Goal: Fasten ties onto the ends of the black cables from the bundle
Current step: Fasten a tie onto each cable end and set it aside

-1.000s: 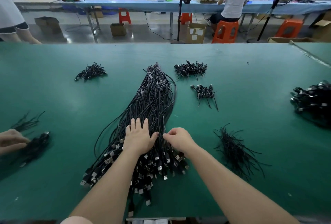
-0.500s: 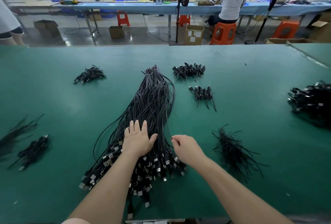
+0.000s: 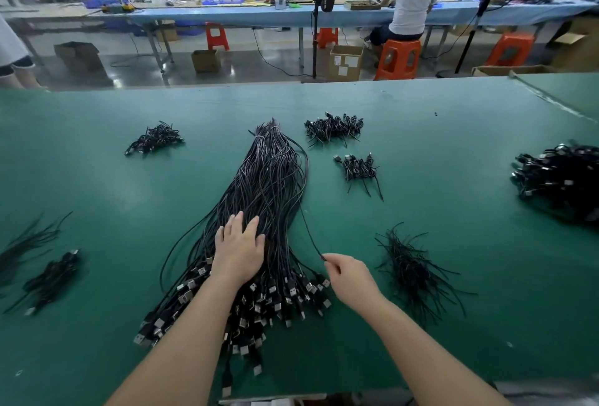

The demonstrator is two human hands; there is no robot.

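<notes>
The large bundle of thin black cables with metal plug ends (image 3: 262, 211) lies at the centre of the green matte work table (image 3: 453, 152), tied end toward 12 o'clock, plug ends fanned toward 6 o'clock. The left hand (image 3: 238, 250) rests palm-down on the bundle, fingers spread flat, gripping nothing. The right hand (image 3: 351, 279), at 3 o'clock from the left hand, is pinched closed on a single black cable (image 3: 306, 224) that rises toward 12 o'clock along the bundle's right edge. A loose pile of thin black ties (image 3: 411, 271) lies at 3 o'clock from the right hand, apart from it. Small heaps of coiled black cables sit at 11 o'clock (image 3: 154, 139), 1 o'clock (image 3: 334, 128) and 2 o'clock (image 3: 359, 170) from the bundle. A larger black heap (image 3: 557, 178) lies near the table's right edge.
</notes>
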